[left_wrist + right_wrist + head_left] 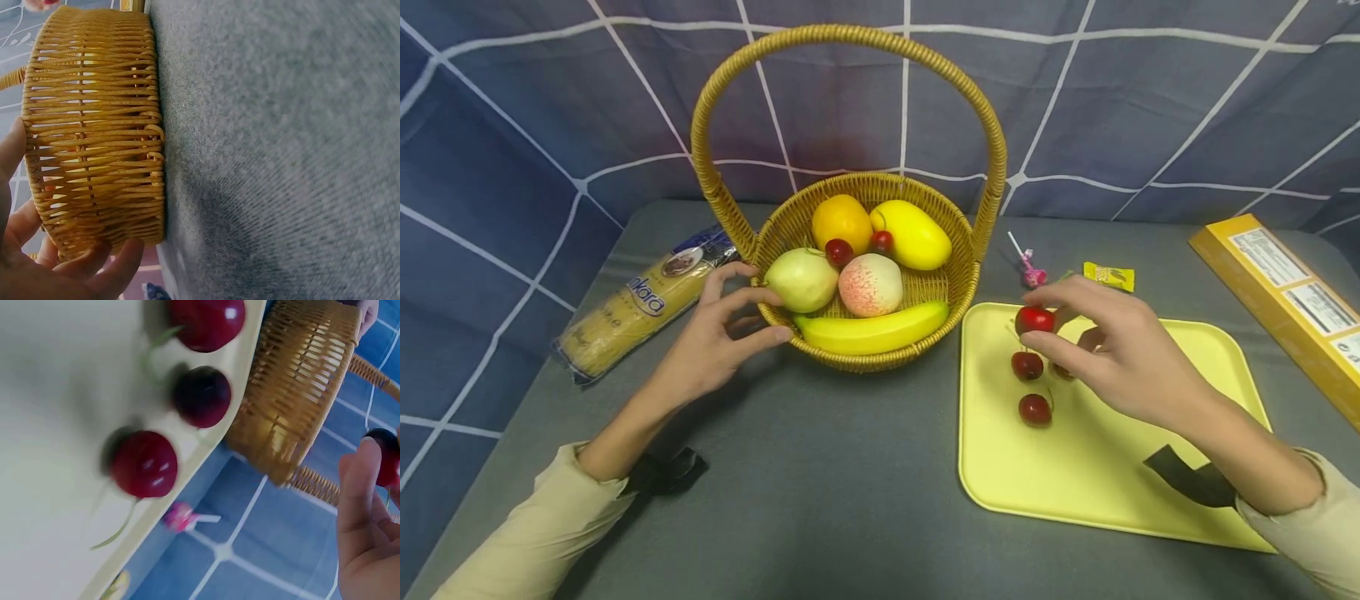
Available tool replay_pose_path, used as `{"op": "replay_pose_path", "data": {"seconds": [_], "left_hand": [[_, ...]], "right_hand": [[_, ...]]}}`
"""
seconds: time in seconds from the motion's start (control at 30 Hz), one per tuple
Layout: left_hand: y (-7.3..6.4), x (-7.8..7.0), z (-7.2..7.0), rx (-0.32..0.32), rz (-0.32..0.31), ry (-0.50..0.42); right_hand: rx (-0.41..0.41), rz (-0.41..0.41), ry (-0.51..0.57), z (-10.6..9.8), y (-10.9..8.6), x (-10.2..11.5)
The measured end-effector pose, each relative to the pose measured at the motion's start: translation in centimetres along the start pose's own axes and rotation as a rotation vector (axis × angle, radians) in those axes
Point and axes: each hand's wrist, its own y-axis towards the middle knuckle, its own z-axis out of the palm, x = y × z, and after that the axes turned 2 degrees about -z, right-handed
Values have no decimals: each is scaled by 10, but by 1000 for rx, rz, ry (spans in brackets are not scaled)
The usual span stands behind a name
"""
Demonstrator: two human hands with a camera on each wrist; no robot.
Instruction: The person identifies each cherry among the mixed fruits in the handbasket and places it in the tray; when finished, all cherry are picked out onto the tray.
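My right hand point(1112, 350) pinches a red cherry point(1034, 320) between thumb and fingertips, raised over the left part of a yellow tray point(1120, 492). Three more cherries lie on the tray, one partly hidden by the hand in the head view; the right wrist view shows a glossy cherry point(145, 464) with its green stem. My left hand point(718, 333) holds the left side of a woven basket point(868, 362), with fingers at its rim and wall. Inside the basket are two cherries, an orange point(842, 225), a mango point(913, 236), a peach point(871, 286), a pale green fruit point(802, 282) and a banana point(872, 330).
A pasta packet point(640, 304) lies left of the basket, beyond my left hand. Behind the tray are a lollipop point(1032, 271) and a yellow wrapped candy point(1108, 277). An orange-yellow box point(1277, 292) lies at the right. The basket's tall handle point(850, 35) arches up before the tiled-pattern backdrop.
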Motion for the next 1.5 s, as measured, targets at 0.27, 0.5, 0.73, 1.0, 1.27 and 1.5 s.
{"op": "replay_pose_path", "data": {"seconds": [0.27,0.5,0.73,1.0,1.27,1.5], "left_hand": [[-1,-1,0,0,4,8],[0,-3,2,9,-2,36],[-1,-7,4,8,-14,49],[0,-6,5,3,-10,49],[-1,-5,5,0,-13,47],[-2,-4,4,-6,-20,33]], "right_hand": [[15,100,-89,-20,-38,-25],[85,230,-190,-31,-65,-54],[172,274,-301,-36,-76,-71],[180,281,-336,-34,-80,-78],[67,255,-358,-35,-81,-74],[-11,290,-359,-37,-78,-63]]}}
